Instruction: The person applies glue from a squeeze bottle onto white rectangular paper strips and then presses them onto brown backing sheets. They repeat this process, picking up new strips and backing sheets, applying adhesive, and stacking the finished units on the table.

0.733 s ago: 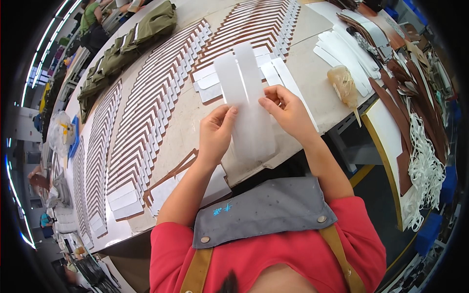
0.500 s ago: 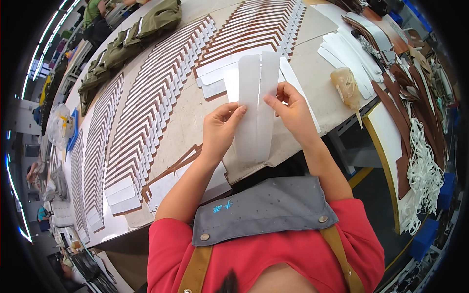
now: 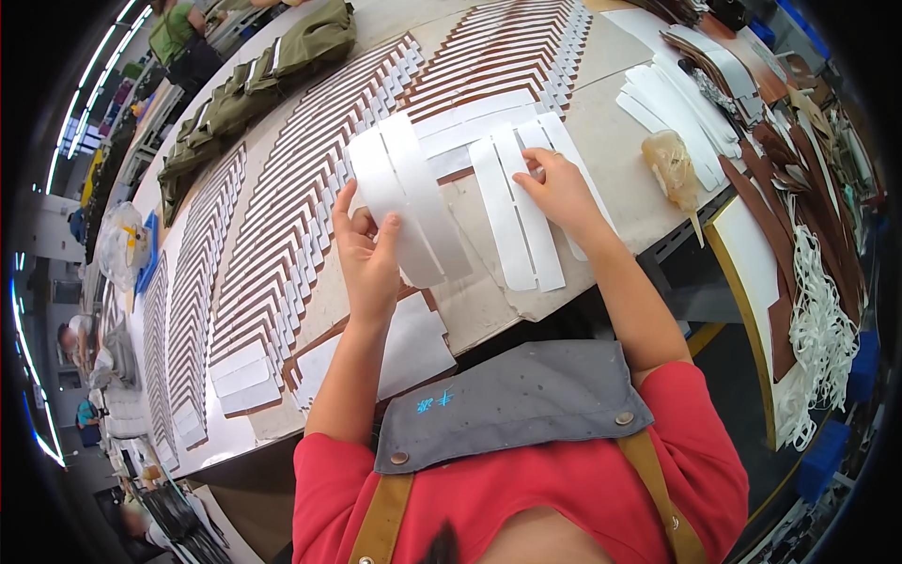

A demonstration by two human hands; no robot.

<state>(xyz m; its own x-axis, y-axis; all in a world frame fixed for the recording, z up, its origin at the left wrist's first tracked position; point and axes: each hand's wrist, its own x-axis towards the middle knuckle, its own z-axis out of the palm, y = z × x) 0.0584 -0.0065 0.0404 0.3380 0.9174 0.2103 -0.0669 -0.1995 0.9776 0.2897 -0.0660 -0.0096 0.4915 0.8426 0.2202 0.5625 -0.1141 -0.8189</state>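
My left hand [image 3: 366,246] grips a curved white slit strip [image 3: 413,202], a pale sheet with a broken cut down its length. Its thumb lies on the front and the fingers are behind. Over another white slit piece lying on the table [image 3: 515,211] is my right hand [image 3: 552,188]. Its thumb and forefinger are apart with nothing visible between them, and I cannot tell if they touch that piece. Beyond the hands lie overlapping rows of white-and-brown pieces [image 3: 503,56]. A white panel with brown edging [image 3: 395,348] rests by my left forearm.
More staggered rows [image 3: 282,226] cover the left of the table [image 3: 601,99]. An olive fabric bundle [image 3: 254,89] lies behind them. On the right are white strips [image 3: 676,113], a yellowish lump in plastic [image 3: 669,169], brown strips [image 3: 766,254] and tangled white cord [image 3: 813,329].
Both hands held a white slit strip together in front of me. Now my left hand has carried a strip leftward, while my right hand has let go and stands above another piece.
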